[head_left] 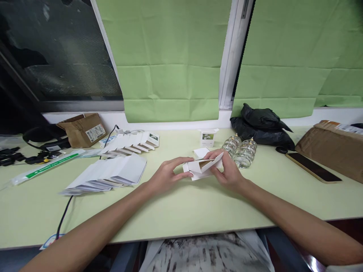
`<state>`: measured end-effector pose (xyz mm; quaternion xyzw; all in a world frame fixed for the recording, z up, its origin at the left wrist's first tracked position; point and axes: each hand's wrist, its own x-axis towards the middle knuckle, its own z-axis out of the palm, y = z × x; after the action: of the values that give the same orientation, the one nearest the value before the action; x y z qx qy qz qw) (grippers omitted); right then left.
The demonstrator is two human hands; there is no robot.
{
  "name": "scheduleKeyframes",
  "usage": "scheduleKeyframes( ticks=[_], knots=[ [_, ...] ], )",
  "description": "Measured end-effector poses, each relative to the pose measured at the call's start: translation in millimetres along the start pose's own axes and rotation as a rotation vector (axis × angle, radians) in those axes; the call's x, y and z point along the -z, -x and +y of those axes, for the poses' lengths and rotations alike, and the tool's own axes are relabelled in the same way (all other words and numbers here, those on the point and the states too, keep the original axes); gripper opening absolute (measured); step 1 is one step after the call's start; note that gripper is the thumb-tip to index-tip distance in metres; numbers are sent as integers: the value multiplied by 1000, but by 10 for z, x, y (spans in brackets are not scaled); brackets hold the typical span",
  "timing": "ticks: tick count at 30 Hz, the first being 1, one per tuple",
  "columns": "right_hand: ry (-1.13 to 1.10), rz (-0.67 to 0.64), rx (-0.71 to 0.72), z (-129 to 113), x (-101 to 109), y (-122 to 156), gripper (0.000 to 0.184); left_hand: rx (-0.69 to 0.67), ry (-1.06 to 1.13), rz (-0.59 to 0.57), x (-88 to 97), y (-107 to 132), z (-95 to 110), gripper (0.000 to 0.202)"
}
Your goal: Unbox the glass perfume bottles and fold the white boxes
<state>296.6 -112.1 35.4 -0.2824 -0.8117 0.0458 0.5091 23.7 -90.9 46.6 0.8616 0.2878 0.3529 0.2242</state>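
Observation:
Both my hands hold a small white cardboard box just above the pale green table, its brown inside showing through an open end. My left hand pinches the box's left end with its fingers closed on it. My right hand grips the right side, fingers curled round the flap. Two clear glass bottles lie just right of the box. One assembled white box stands behind it.
Fanned stacks of flat white box blanks lie at left and behind. A black cable runs to the front edge. A phone, a brown parcel, a black bag sit right. Another brown box sits far left.

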Motion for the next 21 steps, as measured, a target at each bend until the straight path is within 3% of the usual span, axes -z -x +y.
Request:
scheduleKeyframes(
  ticks=[5, 12, 15, 21],
  knots=[
    [51, -16, 37, -18, -27, -29, 19, -12, -9, 9, -20, 19, 53, 49],
    [184, 20, 122, -144, 38, -123, 20, -158, -106, 49, -44, 41, 76, 44],
    [139, -2, 101, -166, 63, -128, 19, -196, -124, 68, -61, 44, 76, 47],
    [20, -29, 89, -163, 89, -100, 34, -166, -117, 45, -49, 27, 89, 48]
  ],
)
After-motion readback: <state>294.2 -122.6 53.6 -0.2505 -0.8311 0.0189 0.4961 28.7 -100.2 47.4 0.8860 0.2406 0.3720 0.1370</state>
